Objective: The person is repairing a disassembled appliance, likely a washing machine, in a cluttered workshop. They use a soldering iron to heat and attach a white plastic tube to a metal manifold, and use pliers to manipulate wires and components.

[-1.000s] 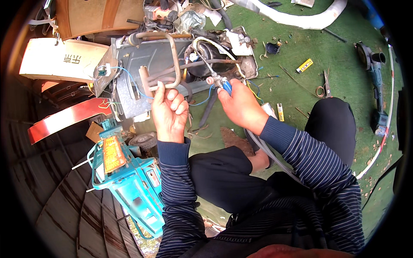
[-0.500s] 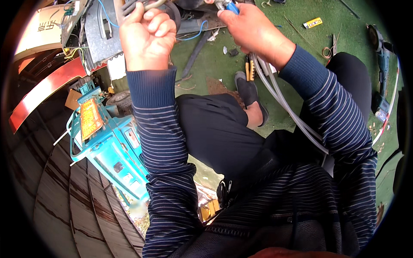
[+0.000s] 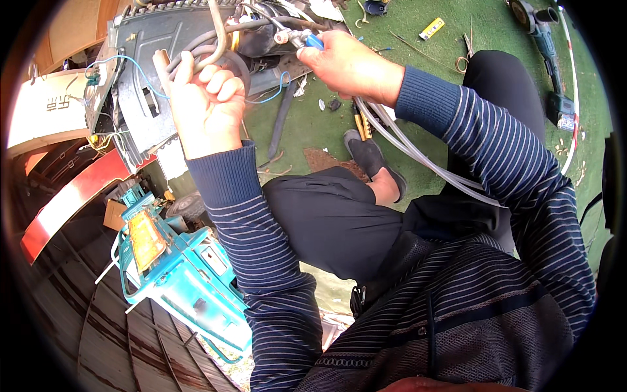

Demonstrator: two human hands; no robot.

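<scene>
My left hand [image 3: 209, 108] is raised at upper left with its fingers curled on a bent copper-coloured tube [image 3: 217, 39] of a dark metal appliance assembly [image 3: 134, 62]. My right hand [image 3: 346, 62] grips a torch-like tool with a blue handle [image 3: 313, 43] and brass-and-silver fittings [image 3: 287, 36], its head among the assembly's pipes. Clear hoses [image 3: 418, 157] trail from beneath my right hand toward my lap. Thin blue wires [image 3: 268, 97] run near my left hand. Yellow-and-black handled pliers [image 3: 364, 124] lie on the green floor below my right hand, beside my foot.
A teal machine [image 3: 179, 291] stands at lower left, near a red curved panel [image 3: 65, 212] and tan boards [image 3: 46, 111]. On the green floor at right lie an angle grinder [image 3: 545, 52], scissors [image 3: 465, 55], a yellow stick-like packet [image 3: 432, 28] and a white-red cord [image 3: 573, 124].
The view has shifted, bringing the assembly higher in the picture than a second ago and slightly lower than half a second ago. Both hands keep their holds on the tube and tool.
</scene>
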